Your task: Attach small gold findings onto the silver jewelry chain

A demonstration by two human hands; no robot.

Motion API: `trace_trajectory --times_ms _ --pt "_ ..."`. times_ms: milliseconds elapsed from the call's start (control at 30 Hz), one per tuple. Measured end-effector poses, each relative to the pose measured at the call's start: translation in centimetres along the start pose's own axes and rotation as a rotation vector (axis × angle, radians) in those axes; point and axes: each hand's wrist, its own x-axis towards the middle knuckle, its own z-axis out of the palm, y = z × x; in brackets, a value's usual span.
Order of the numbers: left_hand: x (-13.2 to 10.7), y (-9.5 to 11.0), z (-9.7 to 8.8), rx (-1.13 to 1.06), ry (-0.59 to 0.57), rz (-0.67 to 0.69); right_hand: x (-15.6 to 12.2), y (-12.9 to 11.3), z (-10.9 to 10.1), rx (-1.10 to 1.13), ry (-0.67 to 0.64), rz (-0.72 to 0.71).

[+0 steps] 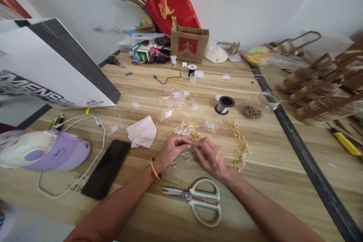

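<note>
My left hand point(175, 150) and my right hand point(210, 155) meet fingertip to fingertip over the middle of the table, each closed in a pinch. What they pinch is too small to make out. Just beyond the fingers lies a pile of gold and silver beads point(187, 129). A silver chain point(181, 159) rests on the wood below and between my hands. Close to my wrists, a pair of scissors point(191, 195) with pale green handles lies with its blades slightly apart. Several gold chains point(239, 145) are heaped to the right of my right hand.
On the left are a black phone point(107, 168), a purple-and-white device point(56, 149) with a white cable, and a crumpled tissue point(142, 131). Wire spools point(225, 104), small bead bags point(211, 126) and a glass jar point(269, 100) stand farther back. Woven baskets point(317, 87) crowd the right.
</note>
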Motion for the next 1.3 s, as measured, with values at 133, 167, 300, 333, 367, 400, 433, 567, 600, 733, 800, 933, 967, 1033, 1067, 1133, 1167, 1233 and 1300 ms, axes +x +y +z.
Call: trace_trajectory --times_ms 133,167,300,333,367,400,433,567,600,733,800,933,967,1033,1067,1133,1167,1233,1300 --pt "-0.1 0.3 0.0 0.003 -0.011 0.026 0.1 -0.1 -0.1 -0.003 -0.011 0.002" --pt "-0.1 0.4 0.0 0.004 -0.012 0.030 0.1 -0.1 -0.1 0.000 -0.011 0.002" --pt "-0.2 0.8 0.0 -0.009 -0.016 0.018 0.2 -0.2 -0.2 0.030 -0.002 0.023" --pt "-0.2 0.9 0.1 -0.018 -0.018 0.009 0.2 -0.2 -0.3 0.039 0.002 0.028" --pt "-0.2 0.9 0.1 -0.028 -0.019 -0.003 0.3 -0.2 -0.3 0.046 0.006 0.032" --pt "-0.2 0.9 0.1 -0.040 -0.019 -0.015 0.3 -0.2 -0.3 0.051 0.007 0.034" --pt "-0.2 0.8 0.1 -0.051 -0.017 -0.024 0.3 -0.2 -0.3 0.056 0.005 0.032" --pt "-0.2 0.5 0.2 -0.082 0.001 -0.013 0.2 -0.2 -0.3 0.081 0.003 0.007" --pt "-0.2 0.4 0.2 -0.085 0.004 -0.002 0.2 -0.1 -0.3 0.086 0.004 0.003" --pt "-0.1 0.1 0.2 -0.076 0.013 0.042 0.2 0.0 -0.3 0.089 -0.001 -0.002" --pt "-0.1 -0.1 0.2 -0.062 0.023 0.070 0.2 0.0 -0.3 0.095 0.001 -0.003" --pt "-0.2 -0.2 0.2 -0.046 0.030 0.095 0.2 0.0 -0.2 0.126 0.017 0.023" --pt "-0.2 -0.2 0.2 -0.041 0.030 0.097 0.2 0.0 -0.2 0.135 0.021 0.026" --pt "-0.2 -0.2 0.2 -0.029 0.029 0.104 0.2 0.1 -0.2 0.148 0.026 0.025" --pt "-0.2 -0.2 0.2 -0.023 0.028 0.107 0.2 0.1 -0.2 0.150 0.026 0.023" --pt "-0.2 -0.2 0.2 -0.017 0.027 0.109 0.2 0.1 -0.2 0.147 0.021 0.020" --pt "-0.2 -0.2 0.2 -0.017 0.027 0.109 0.2 0.1 -0.2 0.144 0.018 0.019" --pt "-0.2 -0.2 0.2 -0.012 0.029 0.109 0.2 0.0 -0.3 0.142 0.011 0.022" --pt "-0.2 -0.2 0.1 -0.004 0.028 0.111 0.2 0.0 -0.3 0.139 0.008 0.020"
